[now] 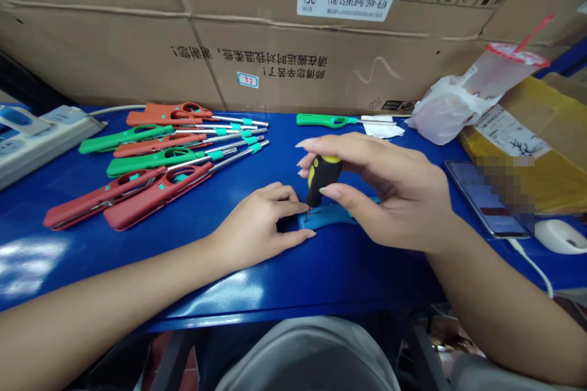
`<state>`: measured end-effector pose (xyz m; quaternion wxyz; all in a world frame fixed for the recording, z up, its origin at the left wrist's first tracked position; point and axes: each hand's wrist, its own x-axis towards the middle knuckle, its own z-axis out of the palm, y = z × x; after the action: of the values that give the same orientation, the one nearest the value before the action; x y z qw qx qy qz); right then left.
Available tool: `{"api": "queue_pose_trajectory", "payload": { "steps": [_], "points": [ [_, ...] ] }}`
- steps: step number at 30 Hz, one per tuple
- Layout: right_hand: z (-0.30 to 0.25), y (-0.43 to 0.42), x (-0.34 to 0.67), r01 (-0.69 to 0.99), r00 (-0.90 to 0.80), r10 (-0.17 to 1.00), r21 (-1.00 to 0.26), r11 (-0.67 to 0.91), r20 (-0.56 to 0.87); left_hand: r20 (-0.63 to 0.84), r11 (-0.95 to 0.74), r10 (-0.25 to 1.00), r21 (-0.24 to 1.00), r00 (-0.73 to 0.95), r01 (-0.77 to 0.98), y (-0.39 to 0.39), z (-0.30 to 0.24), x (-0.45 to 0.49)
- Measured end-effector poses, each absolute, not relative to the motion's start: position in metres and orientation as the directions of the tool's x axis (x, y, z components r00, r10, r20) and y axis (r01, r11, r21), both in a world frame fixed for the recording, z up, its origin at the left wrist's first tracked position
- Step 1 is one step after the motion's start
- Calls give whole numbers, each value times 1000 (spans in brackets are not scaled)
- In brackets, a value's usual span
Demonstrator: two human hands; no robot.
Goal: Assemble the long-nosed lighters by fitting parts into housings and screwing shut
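Observation:
A blue lighter (332, 215) lies flat on the table, partly hidden under my right hand. My left hand (261, 220) pinches its left end between thumb and fingers, pressing it to the table. In my right hand (389, 189) is a short screwdriver (324, 176) with a black and yellow handle, gripped by thumb and fingertips. The screwdriver stands almost upright, tilted a little, with its thin shaft meeting the lighter's handle near the left hand's fingertips. Whether the tip sits in a screw is too small to tell.
Several long-necked lighters in red (156, 197), green (151, 160) and orange (169, 111) lie at left beside a power strip (41, 134). A green lighter (323, 120) lies at the back before a cardboard box (270, 30). Right: bagged cup (498, 70), phone (486, 198), white earbud case (560, 236).

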<state>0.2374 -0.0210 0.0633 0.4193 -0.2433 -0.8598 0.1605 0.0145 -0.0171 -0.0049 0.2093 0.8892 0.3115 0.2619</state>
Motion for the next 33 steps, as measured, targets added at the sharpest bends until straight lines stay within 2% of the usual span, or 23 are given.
{"api": "queue_pose_trajectory", "payload": {
  "steps": [4, 7, 10, 14, 18, 20, 24, 27, 29, 31, 33],
  "points": [
    [60, -21, 233, 337, -386, 534, -424, 840, 752, 332, -717, 664, 538, 670, 443, -17, -4, 15],
    [63, -22, 235, 369, -459, 549, -412, 833, 699, 327, -713, 668, 537, 668, 451, -17, -4, 15],
    [66, -24, 239, 331, -531, 571, -467, 820, 626, 331, -713, 669, 538, 665, 449, -18, -5, 14],
    [63, -29, 233, 233, -418, 613, -573, 786, 671, 343, -717, 668, 534, 660, 448, -18, -5, 14],
    [62, -33, 227, 331, -402, 633, -539, 774, 662, 319, -704, 677, 542, 663, 459, -18, -3, 15],
    [63, -33, 227, 329, -406, 656, -568, 754, 636, 307, -696, 681, 553, 664, 458, -18, -3, 15],
    [64, -29, 230, 198, -385, 691, -676, 709, 612, 312, -697, 679, 558, 665, 450, -18, -4, 15],
    [64, -27, 229, 146, -419, 583, -582, 800, 696, 327, -704, 676, 550, 660, 449, -18, -4, 15],
    [65, -28, 227, 238, -425, 502, -442, 865, 753, 288, -679, 691, 573, 663, 459, -19, -2, 16],
    [67, -31, 227, 352, -434, 480, -347, 869, 763, 254, -651, 708, 596, 659, 470, -19, -1, 17],
    [70, -34, 228, 374, -479, 494, -341, 863, 725, 253, -649, 713, 592, 654, 478, -20, 0, 17]
  ]
}}
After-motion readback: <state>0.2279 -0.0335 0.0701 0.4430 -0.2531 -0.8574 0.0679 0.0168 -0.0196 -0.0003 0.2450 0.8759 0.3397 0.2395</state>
